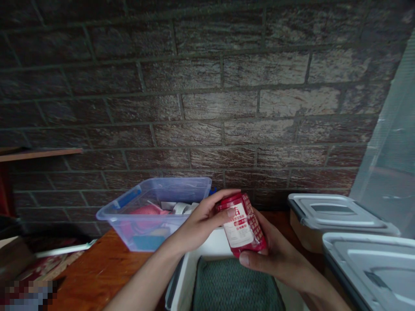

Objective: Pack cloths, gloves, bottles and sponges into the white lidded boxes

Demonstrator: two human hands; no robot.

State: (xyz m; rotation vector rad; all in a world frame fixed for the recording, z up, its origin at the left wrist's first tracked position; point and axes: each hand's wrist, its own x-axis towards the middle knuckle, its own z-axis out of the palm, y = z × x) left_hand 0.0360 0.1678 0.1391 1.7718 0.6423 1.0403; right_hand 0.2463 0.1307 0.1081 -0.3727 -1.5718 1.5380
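In the head view, the background was filled by a dark brown brick wall (201,103), below which a reddish-brown, glossy wooden table (100,259) could be seen. A glossy red cylindrical jar (239,229), with a white paper label and a patterned side, was held between both hands above the table. It was tilted, with its upper end leaning towards the left. Its top was spanned by the fingers of the left hand (205,222), whose thumb was laid on the label; its lower end was cradled by the right hand (280,252), with the thumb near the base. Neither hand was spread wide. The step in hand was judged to be a two-handed hold with the label exposed; whether the top was being turned could not be told. For any move of the jar, support at the base and a steady top grip would be called for, since the smooth side could slip. Beneath it, a folded dark green textured cloth (236,287) was contained in a white open plastic box (186,285). To the left, pinkish-red and white items were held in a translucent violet-blue plastic bin (181,218). Two lidded boxes, a farther one (337,210) and a nearer one (385,259), were seen to the right.
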